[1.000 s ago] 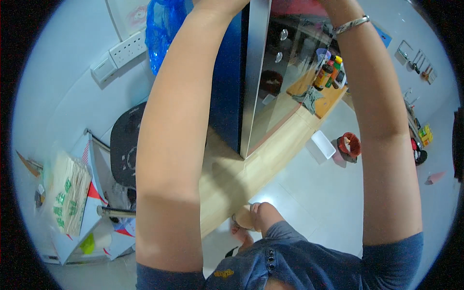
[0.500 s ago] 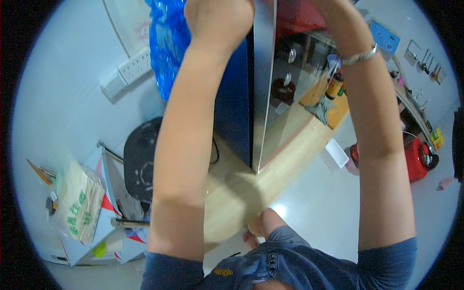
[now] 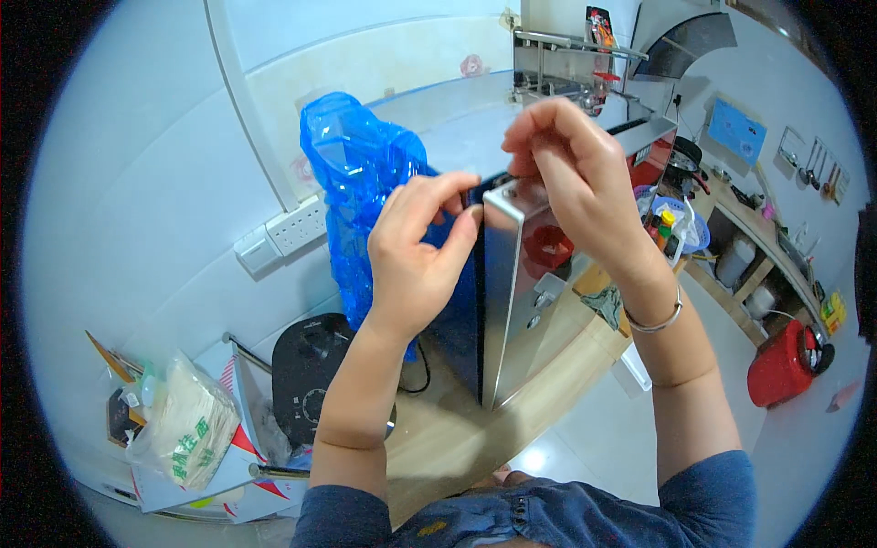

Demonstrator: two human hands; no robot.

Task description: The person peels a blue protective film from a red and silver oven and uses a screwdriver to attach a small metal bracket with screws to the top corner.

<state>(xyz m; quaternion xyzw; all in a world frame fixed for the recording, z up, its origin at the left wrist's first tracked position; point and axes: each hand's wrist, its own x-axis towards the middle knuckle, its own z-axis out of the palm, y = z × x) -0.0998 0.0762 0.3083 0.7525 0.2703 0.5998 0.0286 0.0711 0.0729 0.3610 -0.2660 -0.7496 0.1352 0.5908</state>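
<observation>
An upright box-shaped appliance with a dark side, a silver edge and a glossy reflecting front stands on the wooden counter. My left hand is at its upper left corner, thumb and forefinger bent around the edge and touching it. My right hand is closed above the top near the same corner, its fingers curled down; what they hold, if anything, is hidden. A crumpled blue plastic bag hangs behind my left hand, against the appliance's left side.
A black induction cooker leans left of my arm, near a clear bag of pale noodles. A power strip is on the wall. At right are a purple basket, a green cloth and a red bucket.
The view has tilted up, bringing both hands and the appliance's top corner into sight. My hands now sit close together at that corner; earlier they were cut off at the upper edge.
</observation>
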